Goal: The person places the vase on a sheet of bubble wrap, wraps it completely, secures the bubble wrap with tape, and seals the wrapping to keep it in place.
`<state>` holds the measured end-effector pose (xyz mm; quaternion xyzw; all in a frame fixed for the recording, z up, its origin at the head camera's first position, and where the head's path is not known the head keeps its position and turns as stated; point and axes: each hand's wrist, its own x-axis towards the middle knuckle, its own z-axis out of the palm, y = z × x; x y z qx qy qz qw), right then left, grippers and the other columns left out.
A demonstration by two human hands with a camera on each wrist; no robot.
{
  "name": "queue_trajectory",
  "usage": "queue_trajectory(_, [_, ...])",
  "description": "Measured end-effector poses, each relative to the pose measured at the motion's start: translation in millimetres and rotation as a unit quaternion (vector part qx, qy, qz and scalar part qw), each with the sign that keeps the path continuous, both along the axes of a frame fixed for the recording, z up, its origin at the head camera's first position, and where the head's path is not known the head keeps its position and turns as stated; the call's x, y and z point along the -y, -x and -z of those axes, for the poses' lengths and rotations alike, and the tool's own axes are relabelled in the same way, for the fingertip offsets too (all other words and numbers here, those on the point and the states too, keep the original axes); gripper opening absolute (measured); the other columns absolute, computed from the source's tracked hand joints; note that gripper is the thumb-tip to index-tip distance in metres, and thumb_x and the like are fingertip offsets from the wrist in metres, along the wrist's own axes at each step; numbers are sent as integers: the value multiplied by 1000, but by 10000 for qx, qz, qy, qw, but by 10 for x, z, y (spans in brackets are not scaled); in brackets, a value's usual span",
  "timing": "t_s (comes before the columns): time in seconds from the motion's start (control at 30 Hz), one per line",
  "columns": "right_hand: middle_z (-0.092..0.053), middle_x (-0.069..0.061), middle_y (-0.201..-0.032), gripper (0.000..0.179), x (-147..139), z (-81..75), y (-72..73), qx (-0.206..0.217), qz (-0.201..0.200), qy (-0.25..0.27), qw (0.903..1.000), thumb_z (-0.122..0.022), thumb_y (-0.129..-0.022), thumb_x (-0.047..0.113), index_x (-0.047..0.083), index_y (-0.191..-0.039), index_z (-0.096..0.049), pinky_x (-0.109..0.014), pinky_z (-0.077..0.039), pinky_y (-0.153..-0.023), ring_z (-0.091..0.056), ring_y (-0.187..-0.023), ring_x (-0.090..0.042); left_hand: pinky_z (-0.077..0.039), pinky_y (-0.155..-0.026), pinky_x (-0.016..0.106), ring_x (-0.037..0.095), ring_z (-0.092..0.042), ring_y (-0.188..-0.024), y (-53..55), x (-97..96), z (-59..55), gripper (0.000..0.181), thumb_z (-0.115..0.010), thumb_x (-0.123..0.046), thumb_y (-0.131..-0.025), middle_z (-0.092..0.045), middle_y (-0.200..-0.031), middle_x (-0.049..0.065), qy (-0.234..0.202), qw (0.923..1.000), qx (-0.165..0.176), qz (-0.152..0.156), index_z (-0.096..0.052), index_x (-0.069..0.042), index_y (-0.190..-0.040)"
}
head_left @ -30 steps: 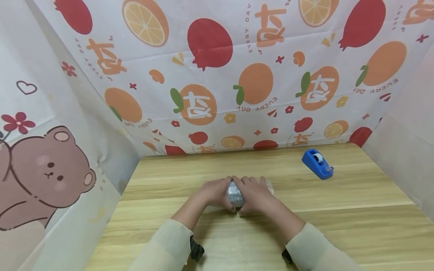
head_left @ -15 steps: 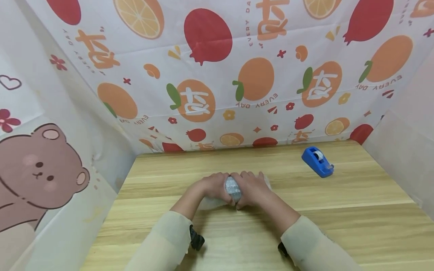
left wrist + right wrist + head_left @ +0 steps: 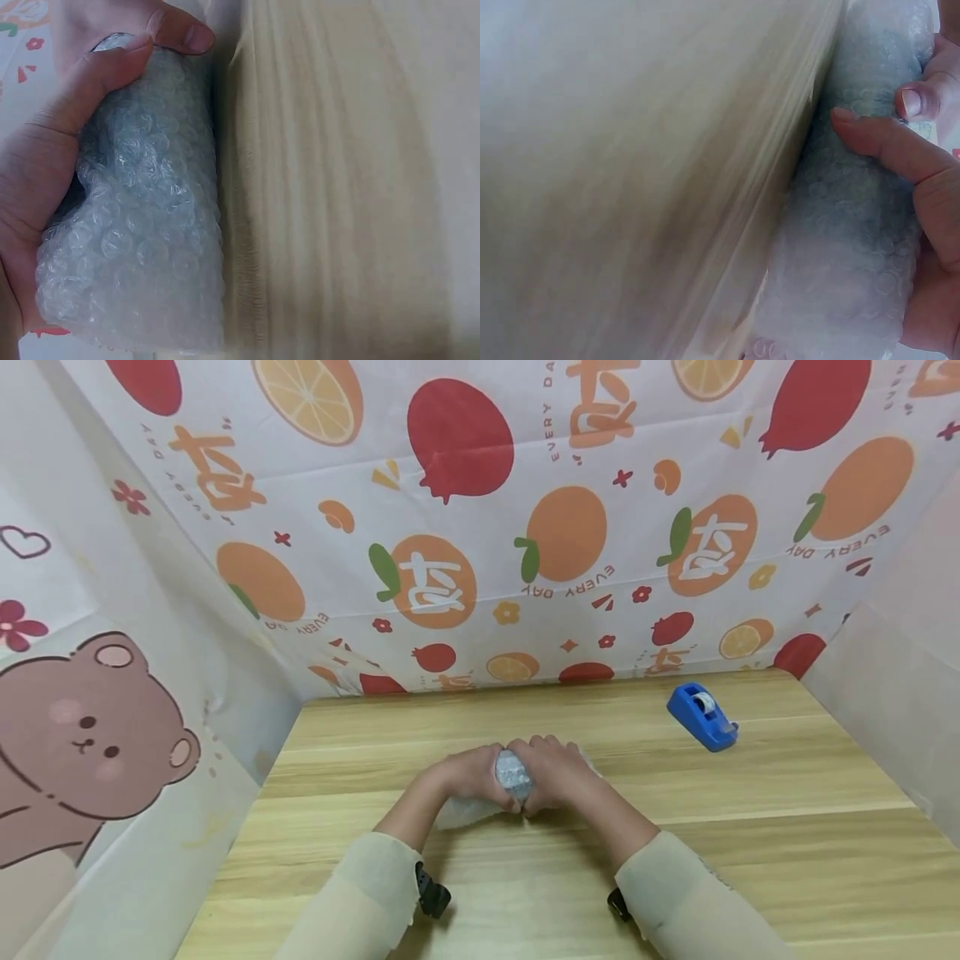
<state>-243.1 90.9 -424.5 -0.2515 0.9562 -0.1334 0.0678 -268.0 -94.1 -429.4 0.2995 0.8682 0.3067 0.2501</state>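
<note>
Both hands grip a roll-shaped bundle in clear bubble wrap [image 3: 513, 775] low over the middle of the wooden table. My left hand [image 3: 476, 774] wraps its left part, and my right hand [image 3: 555, 770] holds it from the right, thumbs close together. In the left wrist view the wrap [image 3: 157, 202] bulges past the left palm, with the thumb laid along it. From the right wrist, the right thumb [image 3: 885, 142] presses the wrapped surface [image 3: 847, 225]. Something darker shows faintly through the plastic; its kind is hidden. Loose wrap sticks out beyond each hand.
A blue tape dispenser [image 3: 702, 717] with a roll of tape stands at the table's back right. Behind the wooden table [image 3: 525, 893] hangs a fruit-print cloth [image 3: 480, 543]. Another cloth with a bear print [image 3: 97, 735] hangs at the left.
The head view has shifted a little. More loose bubble wrap shows under my left hand than a second ago, and the hands have turned the bundle slightly while keeping hold of it.
</note>
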Motion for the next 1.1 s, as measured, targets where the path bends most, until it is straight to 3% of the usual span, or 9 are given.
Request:
queue_trajectory(0.27, [-57, -1, -105, 91, -13, 42, -98, -5, -62, 190, 9998, -95, -55, 37, 24, -134, -50, -48, -45, -80, -50, -95, -21, -51, -72, 29, 10, -60, -84, -135, 6, -32, 55, -88, -43, -66, -64, -94, -8, 259, 9992, -204, -229, -58, -19, -106])
queue_trajectory(0.5, [-57, -2, -103, 91, -18, 62, -194, -26, -132, 289, 9995, -94, -53, 37, 22, -132, -51, -47, -47, -77, -49, -94, -21, -51, -76, 29, 10, -61, -87, -263, 12, -27, 59, -88, -42, -66, -63, -98, -6, 176, 9993, -130, -313, -56, -18, -110])
queue_trajectory(0.7, [-57, -1, -104, 91, -19, 93, -258, -90, -99, 295, 9995, -94, -52, 37, 23, -132, -52, -50, -47, -79, -49, -95, -21, -50, -75, 29, 9, -59, -87, -348, 30, 13, 66, -88, -48, -63, -62, -98, -8, 257, 9978, -387, -466, -55, -18, -112])
queue_trajectory(1.1, [-56, -3, -106, 91, 84, 13, -316, -317, -173, -146, 9992, -94, -54, 38, 22, -134, -53, -47, -45, -78, -48, -97, -22, -50, -81, 31, 9, -60, -92, -428, 127, 113, 67, -88, -45, -66, -63, -104, -11, -334, 9973, -279, -599, -55, -24, -120])
